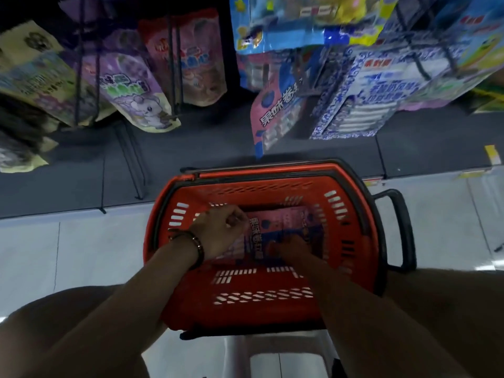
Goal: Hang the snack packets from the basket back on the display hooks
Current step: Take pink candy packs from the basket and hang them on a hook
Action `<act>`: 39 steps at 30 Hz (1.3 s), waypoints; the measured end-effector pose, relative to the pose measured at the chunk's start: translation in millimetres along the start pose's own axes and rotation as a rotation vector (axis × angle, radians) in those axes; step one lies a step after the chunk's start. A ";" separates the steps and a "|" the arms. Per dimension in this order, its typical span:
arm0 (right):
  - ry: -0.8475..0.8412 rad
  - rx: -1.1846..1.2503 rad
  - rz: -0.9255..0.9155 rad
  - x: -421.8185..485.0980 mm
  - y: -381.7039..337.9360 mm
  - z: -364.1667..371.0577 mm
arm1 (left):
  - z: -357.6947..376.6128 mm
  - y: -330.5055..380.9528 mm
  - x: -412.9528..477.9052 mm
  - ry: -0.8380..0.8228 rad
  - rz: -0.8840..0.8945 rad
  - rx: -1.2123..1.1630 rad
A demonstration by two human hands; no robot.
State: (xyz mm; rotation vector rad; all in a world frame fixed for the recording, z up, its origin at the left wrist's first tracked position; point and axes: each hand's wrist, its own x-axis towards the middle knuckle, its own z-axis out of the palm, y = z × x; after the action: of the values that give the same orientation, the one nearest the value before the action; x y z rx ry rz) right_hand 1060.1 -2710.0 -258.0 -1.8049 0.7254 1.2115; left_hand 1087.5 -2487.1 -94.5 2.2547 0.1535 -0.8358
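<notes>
Both hands reach into the red basket (351,241): left hand (221,230) pinches the upper-left corner of the pink-and-blue packet (283,230) lying flat inside; right hand (289,248) rests on its lower edge, grip unclear. Advise lifting by the top edge, keeping the hanging hole free for the hooks (174,58) above.

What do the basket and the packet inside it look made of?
Basket: red moulded plastic, apparently matte; slotted walls, black rim and handle. Pink-and-blue packet under both hands: probably glossy printed film; blur leaves the sheen uncertain.
</notes>
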 end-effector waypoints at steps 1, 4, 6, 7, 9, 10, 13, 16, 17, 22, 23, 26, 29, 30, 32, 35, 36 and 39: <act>0.008 0.024 -0.007 6.6 2.6 4.7 | 2.0 -1.1 3.0 -0.004 -0.011 0.010; 0.049 0.054 0.017 22.4 4.3 12.6 | 7.6 -7.2 8.5 -0.021 -0.051 0.027; 0.054 0.096 0.023 29.6 4.7 15.5 | 9.6 -12.5 11.0 0.011 -0.067 0.040; 0.051 0.130 0.004 33.6 5.1 17.3 | 9.7 -14.8 11.8 0.027 -0.079 0.048; 0.015 0.152 -0.010 32.5 0.9 19.7 | 9.0 -19.8 12.5 0.039 -0.107 0.060; -0.013 0.139 -0.016 30.6 -1.8 20.4 | 8.1 -21.8 12.2 0.033 -0.118 0.065; -0.013 0.066 -0.061 24.2 -8.5 22.4 | 5.3 -24.8 9.8 -0.001 -0.145 0.093; -0.053 0.055 -0.146 7.2 -18.0 20.5 | 3.6 -30.9 7.1 0.002 -0.174 0.118; -0.051 0.002 -0.204 3.3 -17.6 18.3 | 3.1 -32.2 5.2 0.008 -0.171 0.132; -0.160 -0.144 -0.408 -56.3 -41.0 -15.7 | 0.6 -27.6 -10.1 0.037 -0.168 0.120; -0.182 -0.178 -0.433 -68.1 -47.2 -26.2 | -0.3 -27.4 -13.2 0.056 -0.154 0.122; -0.221 -0.222 -0.565 -103.0 -62.8 -54.0 | -5.9 -18.2 -28.5 0.133 -0.045 0.171; -0.309 -0.270 -0.634 -151.0 -77.9 -75.7 | -6.9 2.7 -53.9 0.135 0.052 -0.026; -0.330 -0.313 -0.659 -166.8 -82.2 -82.9 | -6.5 8.7 -60.8 0.149 0.075 -0.063; -0.340 -0.388 -0.724 -194.4 -89.3 -96.5 | -6.4 21.4 -76.7 0.186 0.160 -0.151; -0.164 -0.452 -0.848 -230.4 -94.7 -111.1 | -8.4 43.2 -102.7 0.269 0.253 -0.362; -0.078 -0.412 -0.887 -240.9 -94.6 -115.1 | -8.7 50.6 -111.0 0.303 0.269 -0.418; 0.134 0.007 -0.950 -267.3 -87.5 -119.1 | -8.6 73.3 -134.2 0.392 0.295 -0.614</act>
State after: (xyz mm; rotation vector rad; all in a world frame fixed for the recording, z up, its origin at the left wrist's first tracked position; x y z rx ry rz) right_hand 1086.3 -2765.8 41.1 -1.8735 -0.1029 0.4497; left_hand 1011.5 -2518.2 34.8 1.7660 0.2170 -0.1451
